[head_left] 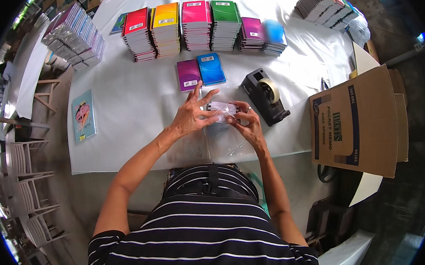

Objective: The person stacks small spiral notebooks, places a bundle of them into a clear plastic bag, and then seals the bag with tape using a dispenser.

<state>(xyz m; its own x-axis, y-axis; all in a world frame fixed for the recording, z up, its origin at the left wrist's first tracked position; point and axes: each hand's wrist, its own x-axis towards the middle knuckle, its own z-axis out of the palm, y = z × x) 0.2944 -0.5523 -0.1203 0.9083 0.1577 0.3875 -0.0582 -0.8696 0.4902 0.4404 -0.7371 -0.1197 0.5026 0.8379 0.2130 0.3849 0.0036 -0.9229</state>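
A small bundle of spiral notebooks [222, 106], seen by its white page edges, lies in clear plastic wrap [226, 148] near the table's front edge. My left hand [189, 116] grips its left end with the thumb and lower fingers, while two upper fingers are raised and spread. Around the right end, my right hand [249, 126] is closed with thumb and fingers pressed on the plastic. Just beyond lie a purple notebook [188, 73] and a blue notebook [212, 69], side by side. A black tape dispenser [272, 111] holding a tape roll stands right of my hands.
Stacks of red [135, 21], yellow [166, 18], pink [196, 13], green [226, 13] and purple notebooks [251, 29] line the far side. A light-blue notebook [83, 115] lies left. Wrapped notebooks [76, 37] stand far left. An open cardboard box [366, 123] is right.
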